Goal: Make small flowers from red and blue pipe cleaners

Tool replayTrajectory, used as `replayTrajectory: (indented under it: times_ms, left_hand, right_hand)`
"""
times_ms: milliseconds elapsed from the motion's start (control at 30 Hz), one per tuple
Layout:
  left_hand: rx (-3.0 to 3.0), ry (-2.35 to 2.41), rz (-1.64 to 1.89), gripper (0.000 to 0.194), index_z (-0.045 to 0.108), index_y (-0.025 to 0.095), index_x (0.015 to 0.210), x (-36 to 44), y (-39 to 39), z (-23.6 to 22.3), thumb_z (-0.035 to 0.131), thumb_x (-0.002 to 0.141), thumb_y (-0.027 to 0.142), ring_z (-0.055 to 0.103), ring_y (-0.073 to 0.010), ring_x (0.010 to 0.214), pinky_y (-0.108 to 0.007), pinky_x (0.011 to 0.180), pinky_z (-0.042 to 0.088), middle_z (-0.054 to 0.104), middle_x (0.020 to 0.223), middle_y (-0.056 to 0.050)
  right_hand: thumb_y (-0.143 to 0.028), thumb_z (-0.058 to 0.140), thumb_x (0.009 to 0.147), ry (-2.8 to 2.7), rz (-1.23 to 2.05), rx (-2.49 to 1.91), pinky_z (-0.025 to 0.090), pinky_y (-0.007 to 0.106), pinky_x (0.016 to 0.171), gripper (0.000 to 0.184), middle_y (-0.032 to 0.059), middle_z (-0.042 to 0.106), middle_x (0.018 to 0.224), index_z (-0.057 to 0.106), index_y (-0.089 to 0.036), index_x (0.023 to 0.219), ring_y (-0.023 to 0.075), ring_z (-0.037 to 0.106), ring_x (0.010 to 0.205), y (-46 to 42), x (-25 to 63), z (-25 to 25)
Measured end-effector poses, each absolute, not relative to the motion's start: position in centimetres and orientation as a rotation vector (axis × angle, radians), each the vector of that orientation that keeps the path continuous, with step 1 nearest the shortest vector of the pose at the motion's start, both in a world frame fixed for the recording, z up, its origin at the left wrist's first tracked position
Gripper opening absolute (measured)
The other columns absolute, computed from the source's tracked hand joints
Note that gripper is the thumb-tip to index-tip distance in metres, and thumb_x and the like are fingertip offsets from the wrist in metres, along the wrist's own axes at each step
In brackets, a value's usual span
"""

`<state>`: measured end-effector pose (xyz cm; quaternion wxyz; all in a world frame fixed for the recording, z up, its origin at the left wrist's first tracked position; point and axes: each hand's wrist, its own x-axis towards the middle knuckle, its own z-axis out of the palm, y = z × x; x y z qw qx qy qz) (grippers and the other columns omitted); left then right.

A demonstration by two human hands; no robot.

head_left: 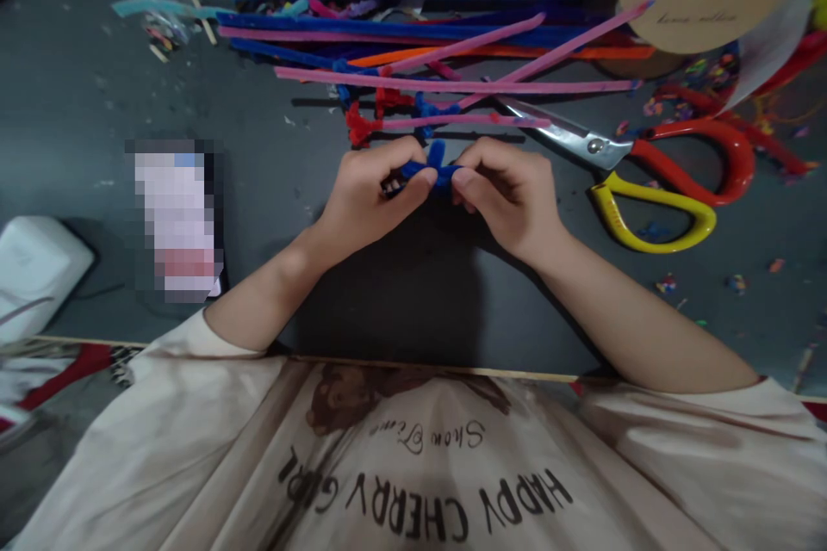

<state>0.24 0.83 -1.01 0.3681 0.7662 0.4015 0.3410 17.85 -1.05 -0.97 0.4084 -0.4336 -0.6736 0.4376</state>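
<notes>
Between my two hands is a bent blue pipe cleaner (438,157), with one short end sticking up. My left hand (381,185) pinches its left part between thumb and fingers. At its right side, my right hand (504,189) pinches it the same way. The curled fingers hide some of the blue piece. Just beyond my hands lies a pink pipe cleaner (478,120) with a red twisted shape (362,125) at its left end. A blue twisted shape (427,110) rests beside it.
Straight pink, blue and orange pipe cleaners (413,86) lie across the back. Large scissors (600,146) with red and yellow handles are at right, below a cardboard spool (646,9). A blurred phone (181,224) and a white box (39,267) stand left. Coloured scraps litter the right.
</notes>
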Motion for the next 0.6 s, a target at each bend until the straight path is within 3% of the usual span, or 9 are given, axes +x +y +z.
replayTrajectory:
  times_ms: [600]
  left_hand:
    - [2.035,0.874,0.971,0.016,0.049,0.017,0.064,0.40,0.85,-0.85,0.054,0.079,0.014,0.032,-0.0003,0.044,-0.014,0.042,0.027,0.039,0.051,0.007]
  right_hand:
    - [-0.036,0.060,0.083,-1.547,1.348,-1.105,0.036,0.019,0.051,0.018,-0.0044,0.048,0.065,0.055,-0.019,0.078,0.0039,0.043,0.056,-0.90,17.91,-1.72]
